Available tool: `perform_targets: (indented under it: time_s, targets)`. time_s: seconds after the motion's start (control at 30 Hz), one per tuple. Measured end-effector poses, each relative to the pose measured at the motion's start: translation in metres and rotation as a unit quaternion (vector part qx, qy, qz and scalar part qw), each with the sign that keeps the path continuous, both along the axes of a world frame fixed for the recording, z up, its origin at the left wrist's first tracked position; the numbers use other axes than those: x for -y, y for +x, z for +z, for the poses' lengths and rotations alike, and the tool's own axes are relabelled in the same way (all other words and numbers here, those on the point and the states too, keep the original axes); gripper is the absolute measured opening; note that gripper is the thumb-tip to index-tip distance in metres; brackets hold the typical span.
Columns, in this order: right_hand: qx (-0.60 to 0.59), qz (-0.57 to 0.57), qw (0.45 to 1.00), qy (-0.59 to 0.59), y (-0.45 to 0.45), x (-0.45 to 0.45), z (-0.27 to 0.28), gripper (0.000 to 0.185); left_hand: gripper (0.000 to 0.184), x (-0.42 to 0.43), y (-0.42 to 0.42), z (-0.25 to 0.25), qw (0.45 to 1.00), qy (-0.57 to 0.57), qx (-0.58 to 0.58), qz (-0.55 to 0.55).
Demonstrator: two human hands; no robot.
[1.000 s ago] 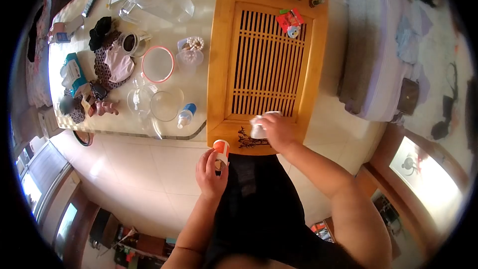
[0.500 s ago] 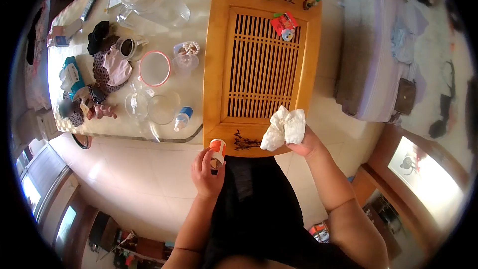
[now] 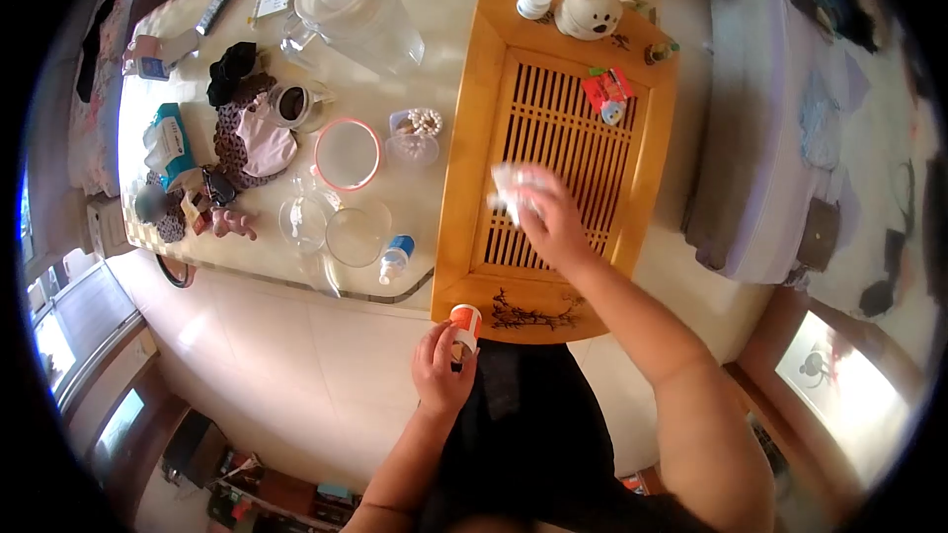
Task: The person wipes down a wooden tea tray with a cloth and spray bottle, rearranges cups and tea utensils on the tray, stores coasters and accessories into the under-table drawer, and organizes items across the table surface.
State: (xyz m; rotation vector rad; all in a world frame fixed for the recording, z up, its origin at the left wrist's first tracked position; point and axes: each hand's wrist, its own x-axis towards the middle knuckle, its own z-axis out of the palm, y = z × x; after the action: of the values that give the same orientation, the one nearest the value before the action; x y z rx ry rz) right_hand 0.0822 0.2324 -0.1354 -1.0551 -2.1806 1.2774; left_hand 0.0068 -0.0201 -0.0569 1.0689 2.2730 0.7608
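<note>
My left hand [image 3: 442, 375] is closed around a small red-and-white container [image 3: 466, 320] at the near left corner of the wooden tea tray [image 3: 456, 227]. My right hand [image 3: 558, 222] grips a crumpled white cloth [image 3: 509, 190] over the left side of the tray's dark slats. Motion blurs the cloth, and I cannot tell whether it touches the slats. Further back on the slats lie a red packet [image 3: 606, 87] and a small blue-and-white figure [image 3: 612, 113].
The tray's far edge bears a white jar [image 3: 534, 2], an animal-shaped pot [image 3: 589, 13] and a small dark figurine [image 3: 661, 51]. On the table to the left stand a clear pitcher [image 3: 355, 25], a pink-rimmed container [image 3: 348, 153], glass bowls [image 3: 358, 234] and a blue-and-white bottle [image 3: 397, 259].
My right hand has carried the white cloth from the tray's near edge forward and left over the slats. My left hand keeps its hold on the container. The whole view has shifted slightly.
</note>
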Motion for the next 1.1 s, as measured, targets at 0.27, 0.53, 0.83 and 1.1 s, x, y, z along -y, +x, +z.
perform_targets:
  time_s: [0.27,0.53,0.83,1.1]
  targets:
    - [0.041,-0.012,0.974,0.220,-0.126,-0.135,-0.046,0.031,0.052,0.002,-0.002,-0.005,1.000,-0.007,0.020,0.003]
    - [0.178,0.144,0.959,0.164,-0.060,-0.026,-0.041,0.038,0.051,0.000,-0.003,0.002,0.999,0.012,0.043,0.005]
    - [0.195,0.083,0.923,0.322,-0.099,-0.074,-0.045,0.035,0.053,0.013,-0.008,0.000,0.999,0.017,0.033,0.005]
    - [0.258,0.153,0.924,0.237,-0.099,-0.068,-0.010,0.040,0.051,0.012,-0.011,0.003,1.000,0.028,0.007,-0.001]
